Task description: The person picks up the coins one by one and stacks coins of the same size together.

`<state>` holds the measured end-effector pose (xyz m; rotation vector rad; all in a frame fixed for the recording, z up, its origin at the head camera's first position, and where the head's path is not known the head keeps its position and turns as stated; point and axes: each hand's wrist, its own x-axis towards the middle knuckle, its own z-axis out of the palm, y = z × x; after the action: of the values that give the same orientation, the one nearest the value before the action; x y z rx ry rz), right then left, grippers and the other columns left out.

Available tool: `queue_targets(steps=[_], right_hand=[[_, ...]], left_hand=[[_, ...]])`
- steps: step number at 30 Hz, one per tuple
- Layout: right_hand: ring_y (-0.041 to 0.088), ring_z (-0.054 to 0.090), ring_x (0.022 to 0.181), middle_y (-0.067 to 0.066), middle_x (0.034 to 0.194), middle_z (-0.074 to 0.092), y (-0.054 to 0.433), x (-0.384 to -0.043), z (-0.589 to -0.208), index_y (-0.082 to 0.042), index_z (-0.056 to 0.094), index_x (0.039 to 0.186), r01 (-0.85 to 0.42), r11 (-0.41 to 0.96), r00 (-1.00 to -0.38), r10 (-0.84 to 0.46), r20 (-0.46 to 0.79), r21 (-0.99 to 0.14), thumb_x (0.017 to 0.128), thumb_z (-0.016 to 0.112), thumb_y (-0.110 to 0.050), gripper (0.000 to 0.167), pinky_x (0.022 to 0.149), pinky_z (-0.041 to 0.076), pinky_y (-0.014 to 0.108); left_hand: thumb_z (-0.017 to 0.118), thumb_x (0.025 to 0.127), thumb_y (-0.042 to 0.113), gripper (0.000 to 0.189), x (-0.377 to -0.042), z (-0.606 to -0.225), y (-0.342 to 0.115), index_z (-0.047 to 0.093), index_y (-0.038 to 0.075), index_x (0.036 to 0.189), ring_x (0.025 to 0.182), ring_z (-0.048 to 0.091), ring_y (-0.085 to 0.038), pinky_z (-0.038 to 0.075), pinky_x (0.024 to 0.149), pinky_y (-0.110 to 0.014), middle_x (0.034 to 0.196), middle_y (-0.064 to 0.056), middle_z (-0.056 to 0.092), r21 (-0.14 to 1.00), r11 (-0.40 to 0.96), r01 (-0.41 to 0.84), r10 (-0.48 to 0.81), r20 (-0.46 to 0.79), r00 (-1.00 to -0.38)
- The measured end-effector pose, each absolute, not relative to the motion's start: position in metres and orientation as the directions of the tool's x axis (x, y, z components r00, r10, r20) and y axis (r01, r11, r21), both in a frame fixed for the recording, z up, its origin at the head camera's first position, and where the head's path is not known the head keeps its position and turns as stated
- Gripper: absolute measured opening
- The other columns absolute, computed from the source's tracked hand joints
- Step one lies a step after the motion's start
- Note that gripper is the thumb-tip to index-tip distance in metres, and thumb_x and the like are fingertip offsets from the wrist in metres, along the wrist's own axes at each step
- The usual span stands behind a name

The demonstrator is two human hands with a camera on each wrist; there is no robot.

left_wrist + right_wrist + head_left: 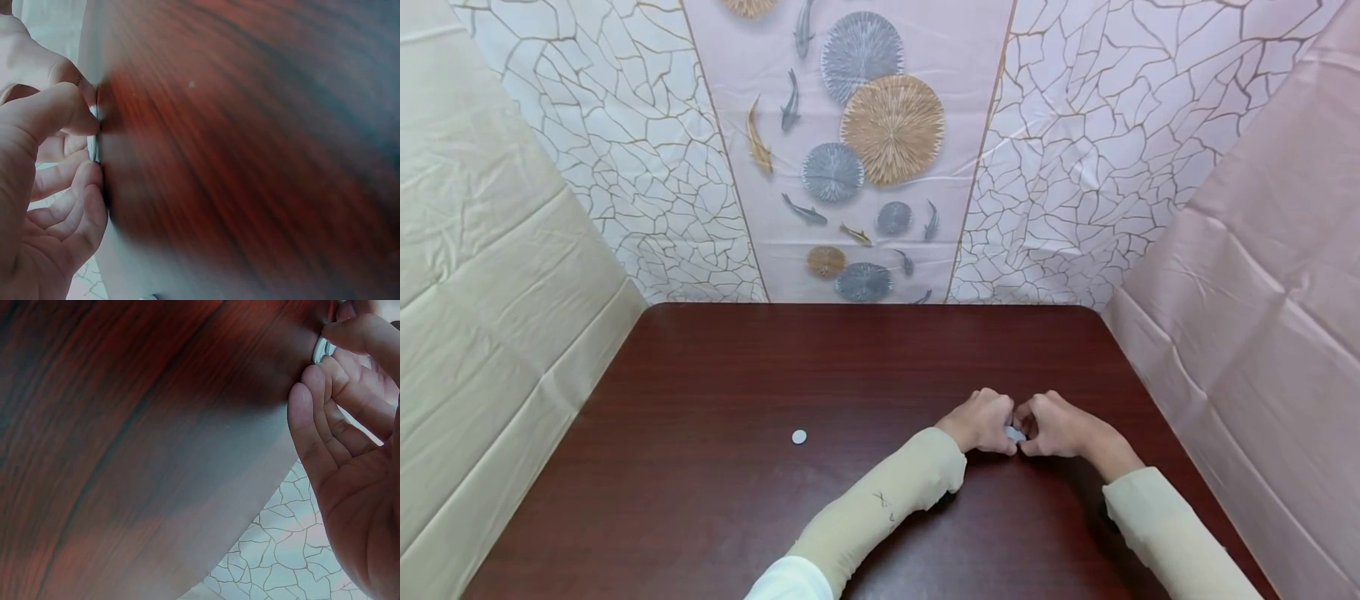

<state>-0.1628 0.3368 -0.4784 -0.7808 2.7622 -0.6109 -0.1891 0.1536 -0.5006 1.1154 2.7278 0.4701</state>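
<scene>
Toward the right side of the dark table, both hands meet around a small, thin, whitish flat piece [1015,434]. My left hand [985,421] pinches it between thumb and fingertips. From the other side my right hand [1058,425] pinches it too, thumb nearest me. The left wrist view shows only the edge of the whitish piece [93,140], down at the tabletop. Its rim [321,350] appears between thumb and fingers in the right wrist view. Fingers cover the rest, so I cannot tell whether it is one piece or several. Left of the hands lies a small white disc [799,437].
The table [715,375] is glossy reddish-brown wood with rounded far corners. Patterned cloth [880,250] hangs behind its far edge. Plain pale cloth stands along the left side [490,317] and the right side [1247,292].
</scene>
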Motion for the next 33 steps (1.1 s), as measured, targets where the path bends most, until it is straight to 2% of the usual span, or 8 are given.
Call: queue_targets(steps=[7, 14, 22, 33], right_hand=[[0.003, 0.060, 0.069, -0.006, 0.079, 0.070, 0.3364, -0.1612, -0.4770, -0.012, 0.075, 0.090, -0.427, 0.791, -0.854, -0.512, -0.093, -0.438, 0.076, 0.084, -0.010, 0.018, 0.064, 0.051, 0.021], [0.004, 0.062, 0.071, -0.006, 0.081, 0.070, 0.3369, -0.1602, -0.4749, -0.012, 0.074, 0.093, -0.395, 0.803, -0.860, -0.494, -0.127, -0.447, 0.079, 0.083, -0.009, 0.017, 0.065, 0.053, 0.021], [0.008, 0.066, 0.075, -0.003, 0.083, 0.072, 0.3375, -0.1609, -0.4716, -0.010, 0.074, 0.093, -0.383, 0.795, -0.859, -0.494, -0.135, -0.471, 0.076, 0.085, -0.008, 0.021, 0.067, 0.055, 0.021], [0.005, 0.066, 0.074, -0.004, 0.083, 0.072, 0.3380, -0.1612, -0.4713, -0.011, 0.073, 0.093, -0.382, 0.785, -0.856, -0.500, -0.134, -0.488, 0.075, 0.086, -0.006, 0.022, 0.066, 0.055, 0.021]], left_hand=[[0.086, 0.085, 0.029, 0.024, -0.1875, -0.5004, 0.1510, 0.064, 0.021, 0.087, 0.070, 0.056, -0.003, 0.044, 0.060, -0.016, 0.080, 0.013, 0.061, 0.379, 0.657, 0.652, 0.717, -0.046, -0.696], [0.088, 0.084, 0.025, 0.022, -0.1867, -0.4998, 0.1492, 0.073, 0.021, 0.100, 0.082, 0.061, 0.003, 0.046, 0.070, -0.010, 0.095, 0.014, 0.071, 0.411, 0.643, 0.646, 0.717, -0.028, -0.696], [0.087, 0.086, 0.024, 0.019, -0.1873, -0.4984, 0.1486, 0.075, 0.021, 0.099, 0.080, 0.061, 0.006, 0.045, 0.070, -0.008, 0.090, 0.016, 0.070, 0.414, 0.644, 0.643, 0.716, -0.028, -0.698], [0.085, 0.087, 0.020, 0.016, -0.1878, -0.4986, 0.1480, 0.076, 0.022, 0.100, 0.083, 0.062, 0.007, 0.045, 0.073, -0.007, 0.092, 0.017, 0.072, 0.417, 0.639, 0.646, 0.717, -0.020, -0.697]])
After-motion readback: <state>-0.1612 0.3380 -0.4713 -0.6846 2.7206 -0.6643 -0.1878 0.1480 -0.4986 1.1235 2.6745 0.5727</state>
